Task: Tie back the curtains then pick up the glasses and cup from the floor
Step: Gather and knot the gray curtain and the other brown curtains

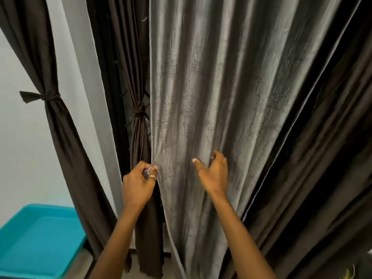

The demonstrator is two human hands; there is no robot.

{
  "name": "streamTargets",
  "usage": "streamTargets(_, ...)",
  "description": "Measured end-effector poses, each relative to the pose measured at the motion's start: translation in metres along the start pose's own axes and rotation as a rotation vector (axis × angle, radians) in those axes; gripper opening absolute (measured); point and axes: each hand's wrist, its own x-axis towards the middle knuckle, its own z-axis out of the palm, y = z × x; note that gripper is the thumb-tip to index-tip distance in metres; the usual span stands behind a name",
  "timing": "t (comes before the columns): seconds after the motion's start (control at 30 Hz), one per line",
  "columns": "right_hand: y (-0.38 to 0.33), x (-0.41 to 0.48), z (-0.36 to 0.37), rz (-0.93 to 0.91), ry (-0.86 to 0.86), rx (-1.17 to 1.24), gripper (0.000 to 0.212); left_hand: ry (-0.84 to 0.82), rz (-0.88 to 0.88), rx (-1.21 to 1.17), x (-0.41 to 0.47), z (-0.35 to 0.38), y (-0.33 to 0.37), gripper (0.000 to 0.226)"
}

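Both hands held the shimmery grey hanging curtain: left hand pinching its left hem, right hand hooked round a fold nearby. Its folds ran upright, so gathering looked a sideways pull. No glasses or cup showed.

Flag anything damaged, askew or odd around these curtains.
Loose threads stick out high on the left edge of the grey curtain, and more frayed strands jut from the tied dark curtain beside it. Nothing else stands out.
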Motion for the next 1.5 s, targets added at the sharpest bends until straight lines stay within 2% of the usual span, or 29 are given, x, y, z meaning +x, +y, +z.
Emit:
streamTargets(0.13,0.006,0.017,-0.004,-0.057,-0.011,-0.117,0.031,0.014,-0.074,-0.030,0.013,-0.010,-0.011,0.019)
streamTargets(0.2,0.017,0.025,-0.017,-0.033,0.038,-0.114,0.025,0.031,-0.092,-0.028,0.024,-0.017,-0.018,0.019)
streamTargets(0.3,0.027,0.025,-0.029,-0.042,0.106,-0.144,0.046,0.012,-0.070,0.017,0.034,-0.018,-0.022,0.016)
streamTargets(0.37,0.028,0.012,-0.019,-0.088,0.213,-0.170,0.054,0.006,-0.074,0.029,0.033,-0.009,-0.019,0.015)
streamTargets(0.53,0.028,-0.032,0.029,-0.223,0.279,-0.196,0.021,-0.009,0.008,0.083,0.016,0.022,-0.009,0.014)
streamTargets(0.67,0.006,-0.046,0.056,-0.304,0.189,-0.175,0.009,-0.093,0.109,0.073,0.008,0.042,0.005,0.019)
streamTargets(0.77,0.000,-0.046,0.063,-0.297,0.069,-0.158,0.014,-0.149,0.142,0.000,0.008,0.049,0.005,0.028)
streamTargets(0.97,0.003,-0.041,0.070,-0.369,0.054,-0.199,0.018,-0.285,0.200,-0.068,0.020,0.046,-0.004,0.021)
streamTargets(1.1,0.005,-0.038,0.073,-0.333,0.010,-0.222,0.015,-0.359,0.116,-0.038,0.026,0.037,0.012,0.043)
streamTargets(1.23,-0.001,-0.039,0.073,-0.374,0.049,-0.176,0.007,-0.298,0.044,0.165,0.031,0.036,0.038,0.067)
streamTargets(1.27,-0.001,-0.039,0.073,-0.387,0.054,-0.169,0.007,-0.283,0.038,0.203,0.031,0.037,0.045,0.068)
streamTargets(1.4,0.003,-0.037,0.073,-0.372,0.041,-0.196,0.018,-0.282,0.024,0.227,0.029,0.041,0.054,0.044)
streamTargets(1.5,0.006,-0.036,0.068,-0.333,0.046,-0.184,0.009,-0.263,0.033,0.206,0.025,0.044,0.051,0.040)
